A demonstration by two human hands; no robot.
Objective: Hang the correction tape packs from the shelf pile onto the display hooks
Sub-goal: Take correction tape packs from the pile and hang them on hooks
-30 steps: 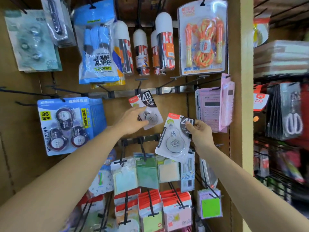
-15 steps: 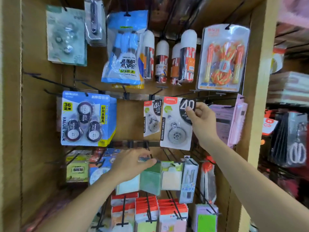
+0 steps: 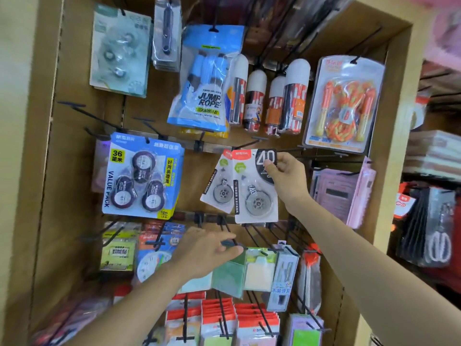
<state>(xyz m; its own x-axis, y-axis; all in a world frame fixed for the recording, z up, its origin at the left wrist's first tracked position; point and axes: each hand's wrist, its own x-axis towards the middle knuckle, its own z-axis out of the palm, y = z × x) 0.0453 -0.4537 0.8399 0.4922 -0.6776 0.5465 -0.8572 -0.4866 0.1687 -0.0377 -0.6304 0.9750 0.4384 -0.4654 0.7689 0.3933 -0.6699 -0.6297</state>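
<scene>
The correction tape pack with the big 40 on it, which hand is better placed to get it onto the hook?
Right. The right hand already pinches the correction tape pack by its top corner at hook height; the left hand is lower, at a hook tip.

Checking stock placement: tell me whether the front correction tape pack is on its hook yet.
Cannot tell: right hand pinches the front pack at its top corner, level with the hook.
</scene>
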